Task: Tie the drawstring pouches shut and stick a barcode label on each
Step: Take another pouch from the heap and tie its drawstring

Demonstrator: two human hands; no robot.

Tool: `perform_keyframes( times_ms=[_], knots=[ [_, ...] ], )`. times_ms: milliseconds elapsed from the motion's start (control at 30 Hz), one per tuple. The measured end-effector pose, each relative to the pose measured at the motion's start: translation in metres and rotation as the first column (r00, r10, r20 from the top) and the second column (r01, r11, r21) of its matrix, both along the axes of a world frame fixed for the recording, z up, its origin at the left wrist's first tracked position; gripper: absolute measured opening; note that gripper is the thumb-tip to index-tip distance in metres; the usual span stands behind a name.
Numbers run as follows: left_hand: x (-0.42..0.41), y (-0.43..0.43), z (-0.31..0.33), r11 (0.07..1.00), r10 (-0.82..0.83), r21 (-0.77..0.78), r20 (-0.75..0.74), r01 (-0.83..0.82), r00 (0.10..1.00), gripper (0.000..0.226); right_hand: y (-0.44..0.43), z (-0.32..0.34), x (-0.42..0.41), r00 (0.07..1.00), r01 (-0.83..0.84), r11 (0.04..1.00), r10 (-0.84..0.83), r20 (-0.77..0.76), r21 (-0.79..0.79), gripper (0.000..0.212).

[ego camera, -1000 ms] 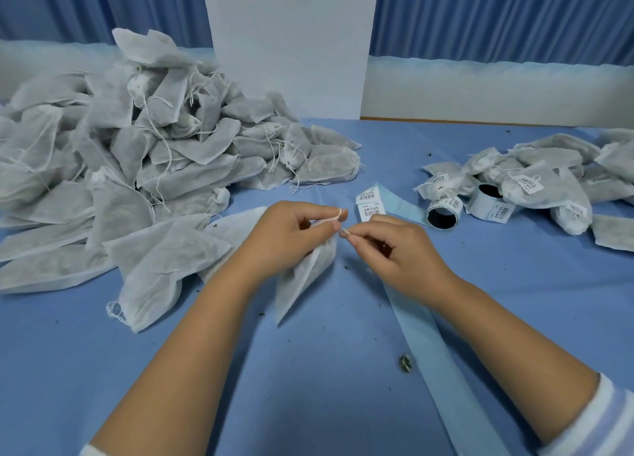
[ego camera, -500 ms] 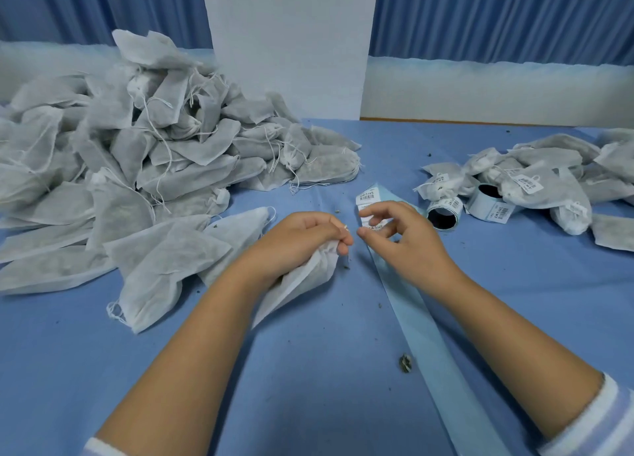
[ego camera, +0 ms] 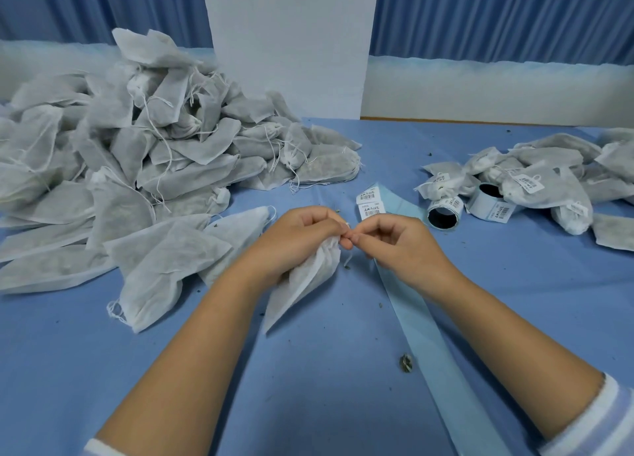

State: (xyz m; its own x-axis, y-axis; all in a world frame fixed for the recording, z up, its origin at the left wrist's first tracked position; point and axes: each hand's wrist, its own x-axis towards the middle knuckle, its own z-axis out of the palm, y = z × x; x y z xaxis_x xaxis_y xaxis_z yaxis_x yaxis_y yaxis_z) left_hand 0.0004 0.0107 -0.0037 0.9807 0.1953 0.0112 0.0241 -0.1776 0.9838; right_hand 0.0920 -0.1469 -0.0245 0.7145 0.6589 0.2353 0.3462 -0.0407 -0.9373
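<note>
Left hand grips a white non-woven drawstring pouch, right hand pinches its cord (heaped white pouches left, barcode label rolls right).

1 head-worn wide-angle view, facing forward and down, close over the table, wall beyond

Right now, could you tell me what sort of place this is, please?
Probably a small hand-packing workstation: a heap of unlabelled pouches, barcode label rolls and labelled pouches set aside.
</note>
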Motion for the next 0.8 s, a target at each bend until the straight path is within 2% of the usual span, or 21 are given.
perform_keyframes(
  times_ms=[133, 233, 367, 567, 800],
  knots=[
    [0.003, -0.003, -0.003, 0.996, 0.073, 0.055, 0.052, -0.076, 0.996, 0.023, 0.002, -0.004, -0.001, 0.99, 0.052, 0.998, -0.049, 0.13, -0.024, 0.018],
    [0.005, -0.003, -0.005, 0.967, 0.165, 0.181, 0.085, -0.179, 0.983, 0.021, 0.0, -0.003, -0.001, 0.975, 0.084, 0.996, -0.078, 0.207, -0.018, 0.017],
    [0.006, 0.0, -0.008, 0.964, 0.157, 0.208, 0.068, -0.168, 0.985, 0.017, -0.002, -0.006, -0.001, 0.981, 0.058, 0.995, -0.043, 0.189, -0.076, 0.02],
    [0.01, 0.002, -0.012, 0.963, 0.168, 0.202, 0.076, -0.18, 0.983, 0.015, 0.001, -0.002, -0.003, 0.992, 0.065, 0.997, -0.069, 0.11, 0.037, 0.018],
    [0.006, 0.0, -0.011, 0.948, 0.139, 0.276, 0.082, -0.157, 0.987, 0.012, 0.0, -0.002, -0.004, 0.963, 0.129, 0.983, -0.093, 0.255, -0.13, 0.019]
  ],
)
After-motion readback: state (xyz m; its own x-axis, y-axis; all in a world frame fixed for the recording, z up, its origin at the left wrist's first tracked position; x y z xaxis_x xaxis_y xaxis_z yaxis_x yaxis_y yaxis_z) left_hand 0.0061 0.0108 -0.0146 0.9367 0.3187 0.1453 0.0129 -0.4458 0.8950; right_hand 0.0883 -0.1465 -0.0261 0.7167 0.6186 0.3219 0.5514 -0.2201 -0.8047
